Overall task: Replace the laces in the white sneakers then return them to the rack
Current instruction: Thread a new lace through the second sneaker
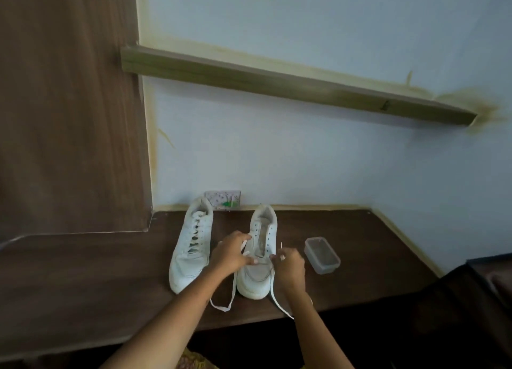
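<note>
Two white sneakers stand side by side on the dark wooden desk (360, 257), toes toward the person and heels near the wall. The left sneaker (191, 246) is laced through its eyelets. The right sneaker (259, 257) has its upper eyelets bare, and a white lace (232, 293) runs across its lower eyelets, with both ends trailing off the toe onto the desk, one on each side. The left hand (231, 256) rests over the near side of the right sneaker, its fingers curled and pinching the lace by the eyelets. The right hand (288, 264) is just beside the sneaker's other side, fingers closed on the other strand, with a lace tip poking up above them. A small clear plastic box (322, 255) sits on the desk to the right of the sneakers, apart from them. Behind the sneakers a wall socket (223, 199) sits at desk level, and a wooden shelf (277, 81) crosses the wall above.
</note>
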The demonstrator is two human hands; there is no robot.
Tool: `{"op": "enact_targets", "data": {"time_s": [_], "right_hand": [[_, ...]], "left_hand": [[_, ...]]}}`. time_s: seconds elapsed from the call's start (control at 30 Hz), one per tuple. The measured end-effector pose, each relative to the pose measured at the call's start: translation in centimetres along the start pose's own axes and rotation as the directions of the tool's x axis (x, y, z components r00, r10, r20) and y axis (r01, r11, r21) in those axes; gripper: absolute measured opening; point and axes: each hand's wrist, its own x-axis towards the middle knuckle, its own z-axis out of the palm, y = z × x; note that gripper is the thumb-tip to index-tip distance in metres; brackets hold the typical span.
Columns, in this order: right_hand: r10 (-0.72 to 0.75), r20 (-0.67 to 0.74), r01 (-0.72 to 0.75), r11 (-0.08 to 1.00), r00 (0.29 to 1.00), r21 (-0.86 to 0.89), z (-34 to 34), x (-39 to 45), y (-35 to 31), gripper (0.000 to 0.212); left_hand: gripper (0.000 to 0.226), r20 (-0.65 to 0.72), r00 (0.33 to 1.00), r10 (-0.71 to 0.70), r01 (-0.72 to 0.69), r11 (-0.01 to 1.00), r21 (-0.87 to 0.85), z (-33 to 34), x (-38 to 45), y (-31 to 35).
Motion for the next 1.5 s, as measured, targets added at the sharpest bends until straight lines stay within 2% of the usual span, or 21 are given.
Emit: {"op": "enact_targets", "data": {"time_s": [0.1,0.23,0.3,0.43,0.5,0.53,0.63,0.7,0.73,0.77,0.8,0.87,0.97,1.03,1.13,1.2,1.37,1.5], "right_hand": [[0.062,-0.011,-0.062,0.997,0.998,0.04,1.7,0.2,1.0,0.021],[0.088,-0.09,-0.078,0.991,0.992,0.108,2.3,0.5,1.8,0.017],[0.163,-0.114,-0.133,0.964,0.98,0.23,2.4,0.6,2.4,0.013],[0.411,-0.157,-0.235,0.751,0.898,0.618,2.8,0.8,2.9,0.02],[0.476,-0.183,-0.225,0.676,0.86,0.701,2.7,0.7,2.5,0.016],[0.477,-0.203,-0.211,0.678,0.855,0.704,2.6,0.5,2.1,0.013],[0.348,-0.3,-0.136,0.823,0.888,0.551,1.4,0.0,0.5,0.015],[0.136,-0.402,0.004,0.944,0.906,0.329,-1.1,0.3,-1.5,0.017],[0.04,-0.441,0.069,0.971,0.897,0.227,-2.3,0.7,-2.3,0.014],[-0.024,-0.48,0.14,0.969,0.877,0.206,-4.4,1.1,-4.1,0.012],[-0.067,-0.483,0.203,0.951,0.873,0.234,-6.3,1.4,-5.8,0.011],[-0.146,-0.493,0.349,0.869,0.858,0.35,-10.5,1.5,-9.8,0.021],[-0.245,-0.551,0.52,0.741,0.798,0.425,-16.5,1.2,-16.1,0.02],[-0.283,-0.579,0.6,0.641,0.764,0.478,-20.2,0.2,-19.7,0.015],[-0.351,-0.622,0.692,0.55,0.7,0.467,-24.3,-1.4,-23.5,0.012],[-0.367,-0.635,0.723,0.474,0.68,0.501,-26.1,-2.8,-25.1,0.012],[-0.344,-0.599,0.691,0.367,0.723,0.623,-29.3,-5.8,-27.6,0.014],[-0.334,-0.575,0.665,0.372,0.746,0.647,-30.9,-7.3,-29.0,0.009]], "left_hand": [[0.09,0.016,1.0,-0.01,0.009,1.0,0.017,2.1,0.4,-1.4],[0.094,-0.035,0.999,-0.025,0.023,0.999,-0.034,3.4,1.1,-2.6],[0.097,-0.049,0.998,-0.039,0.038,0.999,-0.027,3.7,1.3,-2.9],[0.103,-0.068,0.994,-0.086,0.085,0.996,-0.025,4.0,1.7,-3.3],[0.103,-0.061,0.994,-0.092,0.091,0.995,-0.032,3.9,1.5,-3.2],[0.103,-0.061,0.994,-0.089,0.087,0.996,-0.031,3.8,1.4,-3.1],[0.088,-0.102,0.994,-0.034,0.034,0.999,-0.001,2.9,1.1,-2.3],[0.053,-0.246,0.968,0.051,-0.064,0.997,-0.047,0.7,1.0,-0.7],[0.034,-0.315,0.946,0.081,-0.118,0.988,-0.102,-0.5,1.1,0.0],[0.021,-0.387,0.915,0.111,-0.189,0.967,-0.17,-2.6,1.2,1.8],[0.015,-0.449,0.884,0.134,-0.256,0.941,-0.224,-4.7,1.2,3.4],[0.019,-0.519,0.835,0.184,-0.388,0.864,-0.319,-9.6,0.8,7.4],[0.029,-0.556,0.761,0.334,-0.568,0.758,-0.322,-16.5,0.0,13.8],[0.027,-0.579,0.714,0.394,-0.644,0.694,-0.322,-20.2,-1.4,17.5],[0.02,-0.625,0.673,0.395,-0.704,0.6,-0.379,-23.9,-3.5,21.5],[0.016,-0.656,0.649,0.385,-0.729,0.563,-0.39,-25.6,-4.6,23.3],[0.015,-0.677,0.644,0.356,-0.747,0.483,-0.456,-28.0,-7.2,26.4],[0.024,-0.699,0.626,0.345,-0.767,0.432,-0.474,-29.1,-8.6,28.1]]}}
